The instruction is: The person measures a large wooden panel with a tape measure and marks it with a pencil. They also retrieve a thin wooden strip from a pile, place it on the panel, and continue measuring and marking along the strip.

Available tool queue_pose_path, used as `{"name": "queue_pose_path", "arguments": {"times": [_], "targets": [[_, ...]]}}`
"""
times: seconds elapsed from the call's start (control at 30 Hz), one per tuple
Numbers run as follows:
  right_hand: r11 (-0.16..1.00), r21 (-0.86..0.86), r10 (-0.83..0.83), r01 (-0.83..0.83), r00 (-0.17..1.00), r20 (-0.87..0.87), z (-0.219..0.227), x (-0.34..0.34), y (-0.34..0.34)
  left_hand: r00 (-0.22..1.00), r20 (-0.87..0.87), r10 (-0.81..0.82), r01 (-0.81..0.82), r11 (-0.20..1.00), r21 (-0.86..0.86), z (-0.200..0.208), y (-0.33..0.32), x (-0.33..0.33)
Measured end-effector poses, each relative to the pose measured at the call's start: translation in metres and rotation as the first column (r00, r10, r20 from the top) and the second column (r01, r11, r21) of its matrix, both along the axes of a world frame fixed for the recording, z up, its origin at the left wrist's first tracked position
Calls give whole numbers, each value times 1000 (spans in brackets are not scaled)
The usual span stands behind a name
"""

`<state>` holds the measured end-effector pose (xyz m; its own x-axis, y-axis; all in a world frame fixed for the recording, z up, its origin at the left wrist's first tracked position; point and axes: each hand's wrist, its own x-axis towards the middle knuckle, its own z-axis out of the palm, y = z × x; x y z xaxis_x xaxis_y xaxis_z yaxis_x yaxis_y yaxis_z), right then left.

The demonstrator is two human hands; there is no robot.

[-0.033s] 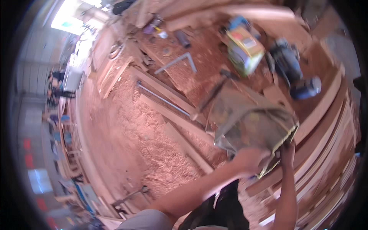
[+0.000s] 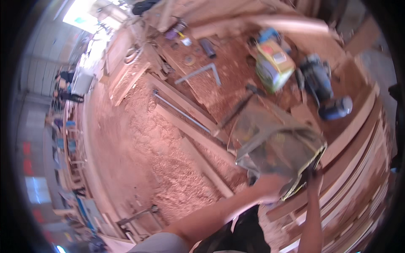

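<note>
A worn grey-brown cloth bag (image 2: 274, 135) with a pale yellowish rim lies in front of me at the right, its mouth turned toward me. My left hand (image 2: 273, 186) is closed at the near side of the mouth; the bag hides its fingertips. On the right side of the rim, my right hand (image 2: 313, 173) grips the edge, partly in shadow. What lies inside the bag cannot be made out. A hammer (image 2: 236, 107) rests against the bag's far left side.
Beyond the bag stand a yellow-green box (image 2: 274, 67) and a blue-grey power tool (image 2: 316, 78). A metal square (image 2: 198, 74), a long metal bar clamp (image 2: 181, 110) and wood strips (image 2: 206, 166) lie among shavings. Stacked boards (image 2: 354, 168) fill the right. People (image 2: 67, 90) are far left.
The view has shifted slightly, so the surroundings sit a little lower in the picture. Both hands stay at the bag's mouth, with the left one slightly lower.
</note>
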<state>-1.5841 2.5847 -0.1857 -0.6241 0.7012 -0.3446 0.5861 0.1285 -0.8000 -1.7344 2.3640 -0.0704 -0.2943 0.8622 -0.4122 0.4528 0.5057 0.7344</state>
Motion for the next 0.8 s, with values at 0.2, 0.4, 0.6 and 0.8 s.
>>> {"name": "queue_pose_path", "arguments": {"times": [0.2,0.4,0.6,0.8], "targets": [[976,187,53,-112,954,296,-15,178,8,898,317,306,-331,943,27,-17,-159,90],[875,-242,476,-420,839,264,-15,199,-52,449,353,821,-727,566,-388,34,-315,174],[736,-505,627,-451,735,258,28,153,-143,220,360,907,-914,320,-250,15,-397,356],[446,-583,894,-678,304,330,39,148,-266,-242,544,804,-963,-129,-238,96,-451,553]]}}
